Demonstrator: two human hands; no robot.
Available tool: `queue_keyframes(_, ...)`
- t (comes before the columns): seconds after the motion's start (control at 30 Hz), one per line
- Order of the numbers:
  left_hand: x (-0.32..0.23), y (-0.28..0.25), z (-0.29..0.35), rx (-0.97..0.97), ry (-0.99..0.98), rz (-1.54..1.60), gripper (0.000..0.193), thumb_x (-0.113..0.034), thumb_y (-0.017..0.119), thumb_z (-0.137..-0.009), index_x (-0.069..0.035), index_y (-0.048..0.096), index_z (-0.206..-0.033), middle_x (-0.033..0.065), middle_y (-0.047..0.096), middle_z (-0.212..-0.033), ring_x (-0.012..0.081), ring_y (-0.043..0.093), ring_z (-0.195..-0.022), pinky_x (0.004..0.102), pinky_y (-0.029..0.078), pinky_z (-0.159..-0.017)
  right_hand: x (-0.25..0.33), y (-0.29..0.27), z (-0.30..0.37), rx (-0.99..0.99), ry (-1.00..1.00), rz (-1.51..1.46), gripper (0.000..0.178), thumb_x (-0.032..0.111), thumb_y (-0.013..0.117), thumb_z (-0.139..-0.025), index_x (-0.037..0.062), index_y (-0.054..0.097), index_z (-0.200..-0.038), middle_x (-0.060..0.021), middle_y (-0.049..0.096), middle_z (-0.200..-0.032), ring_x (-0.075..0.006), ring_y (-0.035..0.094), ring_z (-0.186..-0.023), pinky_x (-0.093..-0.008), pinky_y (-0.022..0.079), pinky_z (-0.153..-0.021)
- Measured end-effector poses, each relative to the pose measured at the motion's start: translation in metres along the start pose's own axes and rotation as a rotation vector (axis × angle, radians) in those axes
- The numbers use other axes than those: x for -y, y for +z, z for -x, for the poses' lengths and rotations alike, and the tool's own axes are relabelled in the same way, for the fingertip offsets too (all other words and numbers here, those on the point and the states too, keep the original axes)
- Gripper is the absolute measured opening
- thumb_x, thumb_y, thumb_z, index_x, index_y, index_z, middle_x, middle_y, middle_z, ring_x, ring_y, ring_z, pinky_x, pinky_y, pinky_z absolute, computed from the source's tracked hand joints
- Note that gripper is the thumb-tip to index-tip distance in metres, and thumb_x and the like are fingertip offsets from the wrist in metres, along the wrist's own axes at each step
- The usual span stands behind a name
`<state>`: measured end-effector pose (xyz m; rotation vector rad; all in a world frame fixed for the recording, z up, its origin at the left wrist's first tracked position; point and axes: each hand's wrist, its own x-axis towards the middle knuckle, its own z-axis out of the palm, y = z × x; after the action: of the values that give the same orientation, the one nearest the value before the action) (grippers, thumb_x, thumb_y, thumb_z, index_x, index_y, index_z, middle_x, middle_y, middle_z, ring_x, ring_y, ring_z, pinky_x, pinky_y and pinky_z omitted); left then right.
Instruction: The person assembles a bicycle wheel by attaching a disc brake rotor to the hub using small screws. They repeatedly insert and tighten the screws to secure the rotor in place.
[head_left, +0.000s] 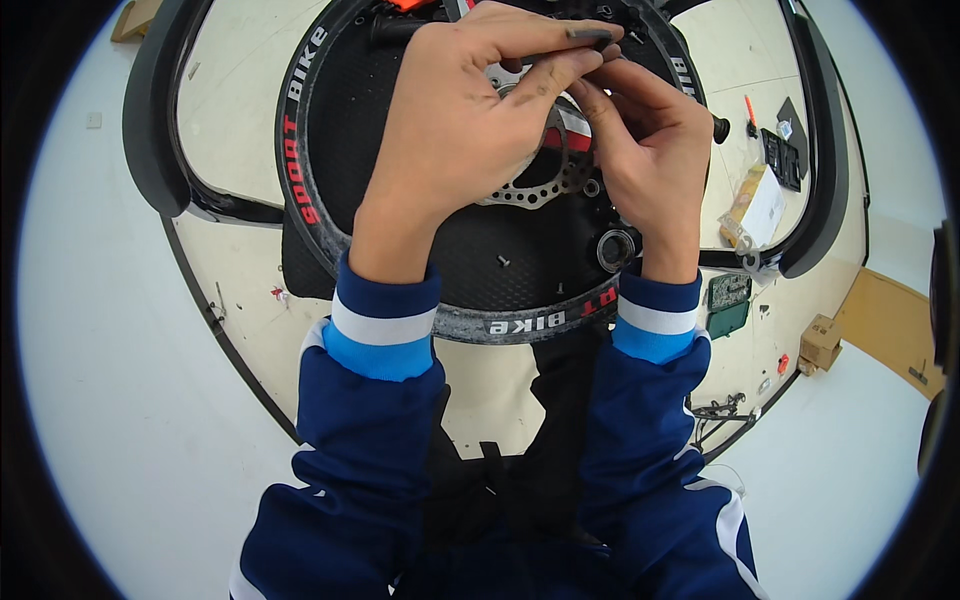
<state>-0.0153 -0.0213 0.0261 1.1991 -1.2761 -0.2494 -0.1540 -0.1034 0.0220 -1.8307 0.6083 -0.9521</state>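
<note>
My left hand (455, 110) and my right hand (655, 135) meet at the top middle, fingertips touching. Between the left thumb and fingers is a small dark piece (590, 36), mostly covered, so its kind does not show. The right fingers are pinched together just beside it, and what they hold, if anything, is hidden. Below them lies a perforated metal brake disc (535, 196), partly behind the left hand. A black bicycle wheel rim (297, 130) with red and white lettering encircles these parts on a black textured chair seat (480, 240).
A round metal ring part (615, 250) and a small bolt (503, 261) rest inside the rim. Black chair armrests (150, 110) flank it. On the floor at right lie a plastic-wrapped package (755, 208), a black tool case (780, 158), a green case (728, 305) and a cardboard box (822, 342).
</note>
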Motion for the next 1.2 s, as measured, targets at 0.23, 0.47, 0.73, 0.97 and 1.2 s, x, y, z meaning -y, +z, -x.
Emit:
queue_keyframes(0.23, -0.020, 0.008, -0.004, -0.142, -0.280, -0.002, 0.022, 0.002, 0.073, -0.083, 0.002, 0.072, -0.106, 0.0116, 0.072, -0.096, 0.0145, 0.067, -0.084, 0.0249, 0.053, -0.075, 0.006, 0.004, 0.002, -0.027, 0.000, 0.113, 0.019, 0.006, 0.073, -0.083, -0.0024, 0.073, -0.100, -0.0023, 0.067, -0.067, -0.0025, 0.053, -0.053, -0.0187, 0.039, -0.048)
queue_keyframes(0.47, -0.023, 0.008, -0.014, -0.062, -0.209, 0.086, 0.020, 0.001, 0.072, -0.084, 0.003, 0.072, -0.104, 0.0120, 0.072, -0.095, 0.0164, 0.067, -0.086, 0.0265, 0.054, -0.078, -0.001, 0.007, 0.001, -0.051, -0.009, -0.017, 0.018, 0.007, 0.074, -0.082, -0.0006, 0.075, -0.098, -0.0014, 0.066, -0.065, -0.0028, 0.051, -0.051, -0.0189, 0.038, -0.047)
queue_keyframes(0.73, -0.010, 0.014, -0.010, -0.219, -0.250, 0.205, 0.019, 0.002, 0.079, -0.078, 0.006, 0.071, -0.095, 0.0082, 0.070, -0.081, 0.0115, 0.063, -0.077, 0.0248, 0.052, -0.070, -0.001, 0.000, 0.002, 0.028, 0.016, 0.205, 0.018, 0.008, 0.073, -0.083, 0.0001, 0.074, -0.099, -0.0029, 0.066, -0.065, -0.0041, 0.050, -0.051, -0.0195, 0.038, -0.048)
queue_keyframes(0.97, -0.003, 0.009, -0.001, -0.037, -0.153, 0.201, 0.024, -0.002, 0.070, -0.088, 0.002, 0.071, -0.112, 0.0135, 0.073, -0.100, 0.0210, 0.072, -0.094, 0.0285, 0.057, -0.086, -0.006, 0.006, 0.001, 0.046, 0.064, -0.003, 0.020, 0.009, 0.074, -0.080, 0.0002, 0.074, -0.098, -0.0057, 0.066, -0.066, -0.0089, 0.054, -0.050, -0.0239, 0.043, -0.050)
queue_keyframes(1.2, -0.002, -0.002, 0.002, -0.108, -0.191, -0.131, 0.027, -0.006, 0.076, -0.084, 0.002, 0.072, -0.110, 0.0107, 0.074, -0.095, 0.0163, 0.072, -0.087, 0.0250, 0.057, -0.081, -0.006, -0.003, 0.000, 0.079, -0.102, 0.476, 0.021, 0.011, 0.078, -0.077, 0.0002, 0.073, -0.094, -0.0048, 0.065, -0.081, -0.0116, 0.052, -0.057, -0.0257, 0.041, -0.053)
